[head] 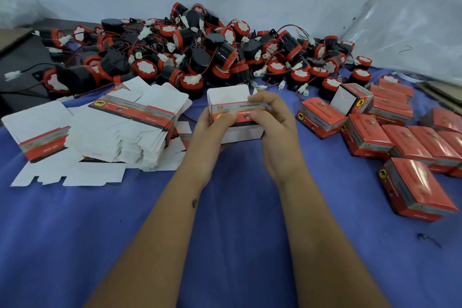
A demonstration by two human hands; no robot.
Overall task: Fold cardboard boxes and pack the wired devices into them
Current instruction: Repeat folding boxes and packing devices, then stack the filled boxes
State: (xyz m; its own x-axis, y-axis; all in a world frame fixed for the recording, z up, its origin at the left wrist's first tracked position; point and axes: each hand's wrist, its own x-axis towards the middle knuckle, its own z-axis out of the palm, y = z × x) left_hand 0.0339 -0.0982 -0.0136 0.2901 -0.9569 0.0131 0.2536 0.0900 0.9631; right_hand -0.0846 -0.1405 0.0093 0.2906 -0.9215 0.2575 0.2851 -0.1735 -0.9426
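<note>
Head cam looking down at a blue cloth (225, 207): far left there's a messy stack of flat unfolded boxes (125, 127), white side up mostly. Middle of the shot, left hand (212, 130) and right hand (272, 127) both grip one half-folded box (235, 110) just above the cloth, thumbs pinching its printed front, top flap standing open. Behind sits a big heap of black-and-red wired devices (200, 50). Off right, finished red boxes (390, 127) lie clustered.
</note>
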